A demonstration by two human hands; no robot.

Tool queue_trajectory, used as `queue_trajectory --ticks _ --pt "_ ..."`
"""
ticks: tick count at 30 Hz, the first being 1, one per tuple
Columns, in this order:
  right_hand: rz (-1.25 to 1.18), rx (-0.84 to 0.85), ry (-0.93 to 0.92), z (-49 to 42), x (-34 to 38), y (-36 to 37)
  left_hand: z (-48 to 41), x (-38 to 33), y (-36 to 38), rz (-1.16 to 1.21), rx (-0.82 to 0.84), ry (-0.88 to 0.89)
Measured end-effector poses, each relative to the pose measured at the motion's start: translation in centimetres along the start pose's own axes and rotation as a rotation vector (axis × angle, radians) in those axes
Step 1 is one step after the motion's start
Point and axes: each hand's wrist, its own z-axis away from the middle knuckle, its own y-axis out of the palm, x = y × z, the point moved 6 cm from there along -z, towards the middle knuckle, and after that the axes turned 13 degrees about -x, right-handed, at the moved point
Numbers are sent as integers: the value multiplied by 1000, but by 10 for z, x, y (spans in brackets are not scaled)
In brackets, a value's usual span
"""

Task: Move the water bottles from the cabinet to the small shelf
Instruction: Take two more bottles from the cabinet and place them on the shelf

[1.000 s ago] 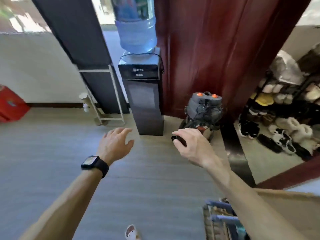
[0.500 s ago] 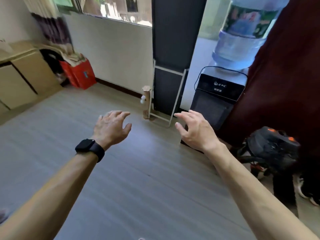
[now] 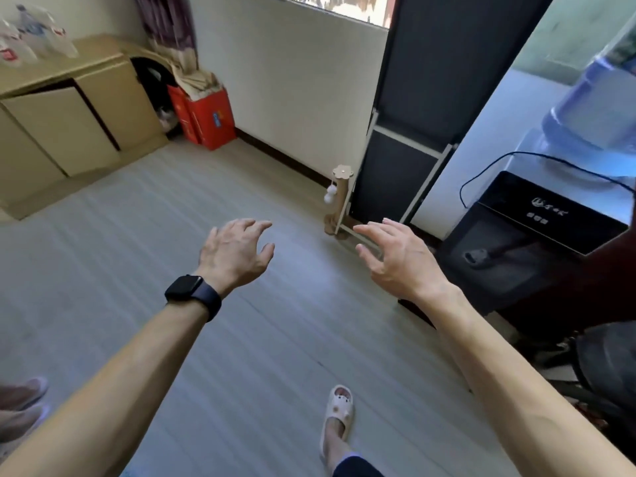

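1. The left hand hangs above the floor, fingers spread and loosely bent, grasping nothing; a dark watch sits on its wrist.
2. The right hand hangs level with it and apart from it, fingers likewise released and empty (palm turned towards the left hand).
3. The water bottles stand clustered on the cabinet, at the far left end of its top; they are too blurred to count.
4. The small shelf, white-framed, stands against the wall beyond the right hand; a water dispenser stands to its right; a red box sits by the cabinet's right end.
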Motion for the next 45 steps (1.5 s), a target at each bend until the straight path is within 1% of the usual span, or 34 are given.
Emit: queue_trajectory --ticks 3,6,10,14,18,22,25,28,32,39,43,45 --pt "-7 55 -17 -52 -6 22 -40 16 17 13 28 -61" --pt "2 72 -86 -109 0 42 -78 36 25 -7 11 -114" --pt "-8 79 -177 -185 24 64 -128 76 31 -25 20 -190" --pt "-19 102 -199 -259 50 96 -184 129 41 -22 16 -241" --pt "-10 107 -222 -339 82 140 -249 194 54 -43 14 -257" --pt "-10 141 -212 -419 125 177 -310 262 57 -35 36 -282" --pt "-12 135 -215 -471 160 205 -351 310 60 -28 50 -282" --pt "-19 179 -235 -513 191 238 -383 356 65 -6 75 -316" --pt "-19 240 -283 -575 233 286 -420 420 77 -15 84 -347" --pt "-50 241 -398 -714 310 375 -508 550 101 -61 93 -463" --pt "-50 275 -490 -798 363 420 -560 623 100 -81 101 -550" --pt "-66 283 -516 -841 394 438 -588 663 93 -87 80 -590"
